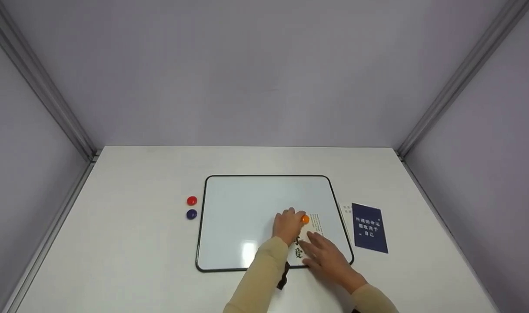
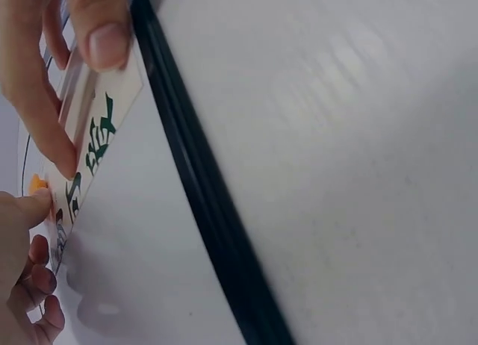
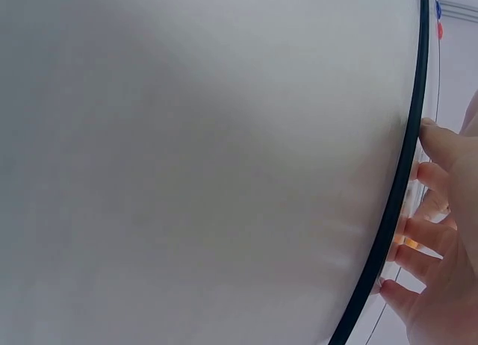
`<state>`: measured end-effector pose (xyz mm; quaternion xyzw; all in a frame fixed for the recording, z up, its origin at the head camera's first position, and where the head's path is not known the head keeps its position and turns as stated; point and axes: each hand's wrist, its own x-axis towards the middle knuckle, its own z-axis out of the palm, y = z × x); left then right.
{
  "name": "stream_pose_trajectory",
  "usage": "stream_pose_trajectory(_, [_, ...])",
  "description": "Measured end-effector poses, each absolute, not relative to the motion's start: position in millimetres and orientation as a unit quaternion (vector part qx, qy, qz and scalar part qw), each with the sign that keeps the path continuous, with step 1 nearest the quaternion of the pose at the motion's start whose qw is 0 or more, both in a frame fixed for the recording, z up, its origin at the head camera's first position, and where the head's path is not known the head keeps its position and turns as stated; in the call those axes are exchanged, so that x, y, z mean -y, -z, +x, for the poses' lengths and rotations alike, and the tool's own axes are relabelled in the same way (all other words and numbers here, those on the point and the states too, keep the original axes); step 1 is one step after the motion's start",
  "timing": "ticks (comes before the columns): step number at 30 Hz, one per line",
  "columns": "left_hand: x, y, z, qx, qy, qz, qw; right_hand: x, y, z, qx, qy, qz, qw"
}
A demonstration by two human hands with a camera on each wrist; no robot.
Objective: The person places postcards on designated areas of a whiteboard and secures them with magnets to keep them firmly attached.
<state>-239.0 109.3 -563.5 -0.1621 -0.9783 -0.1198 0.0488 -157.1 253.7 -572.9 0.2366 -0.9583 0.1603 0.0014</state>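
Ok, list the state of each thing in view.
Whiteboard: lying flat on the table
Cream card: on the whiteboard, partly covered
Orange magnet: at the cream card's upper end
Red magnet: on the table, untouched
Blue magnet: on the table, untouched
Dark blue card: flat, lettering up
Left hand: touching the orange magnet
Right hand: spread, touching the cream card

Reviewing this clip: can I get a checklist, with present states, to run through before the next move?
1. Left hand touching the orange magnet: ok.
2. Right hand touching the cream card: ok.
3. Cream card lying on the whiteboard: ok.
4. Orange magnet holding the card unaided: cannot tell, the left hand is on it.
5. Card's large lettering in full head view: not ok, the hands cover part.
6. Red magnet and blue magnet clear of the whiteboard: ok, both lie left of it.
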Motion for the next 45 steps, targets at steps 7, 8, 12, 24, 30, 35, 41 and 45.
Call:
stream_pose_trajectory(7, [-109.9, 562.5, -235.4, 0.985, 0.074, -0.140, 0.069, -252.6, 573.1, -156.4, 0.959, -0.159, 0.237, -0.001])
stream_pose_trajectory(8, [-110.2, 562.7, -235.2, 0.986, 0.077, -0.134, 0.068, -252.4, 573.2, -156.5, 0.958, -0.161, 0.236, -0.004])
stream_pose_trajectory(12, [-111.3, 565.5, -235.8, 0.987, 0.105, -0.109, 0.051, -250.9, 572.6, -156.7, 0.958, -0.165, 0.235, -0.012])
stream_pose_trajectory(24, [-103.3, 566.4, -231.2, 0.975, 0.181, -0.107, 0.066, -250.2, 575.4, -156.4, 0.957, -0.167, 0.236, -0.007])
stream_pose_trajectory(30, [-102.1, 562.8, -228.6, 0.968, 0.201, -0.126, 0.087, -252.7, 576.2, -155.3, 0.957, -0.167, 0.238, 0.014])
stream_pose_trajectory(35, [-100.7, 559.1, -226.3, 0.963, 0.222, -0.132, 0.079, -252.9, 575.2, -156.0, 0.957, -0.164, 0.240, 0.023])
stream_pose_trajectory(41, [-96.8, 554.5, -224.8, 0.951, 0.256, -0.150, 0.085, -252.8, 576.9, -158.0, 0.955, -0.158, 0.245, 0.045])
stream_pose_trajectory(45, [-93.4, 549.8, -222.4, 0.941, 0.280, -0.167, 0.089, -252.6, 576.4, -159.1, 0.957, -0.157, 0.240, 0.046])
